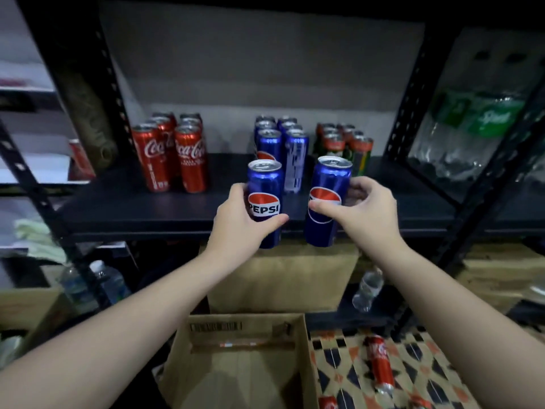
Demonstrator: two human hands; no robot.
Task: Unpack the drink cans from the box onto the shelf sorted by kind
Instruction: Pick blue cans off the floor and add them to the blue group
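Two upright Pepsi cans, one held in the left hand (236, 216), one in the right hand (364, 208), hover just near of the blue row (281, 143) on the shelf (118, 202).

Two blue Pepsi cans held upright just before the shelf (124, 202) edge: left can (265, 202), logo facing camera; right can (327, 199), tilted slightly. On the shelf, three upright clusters: red Coca-Cola cans (174, 154) at left, blue Pepsi cans (281, 143) centre, green-and-orange cans (345, 143) right. Cardboard box (241, 364) open below; a red can (380, 364) lies on its side on the patterned floor beside it.
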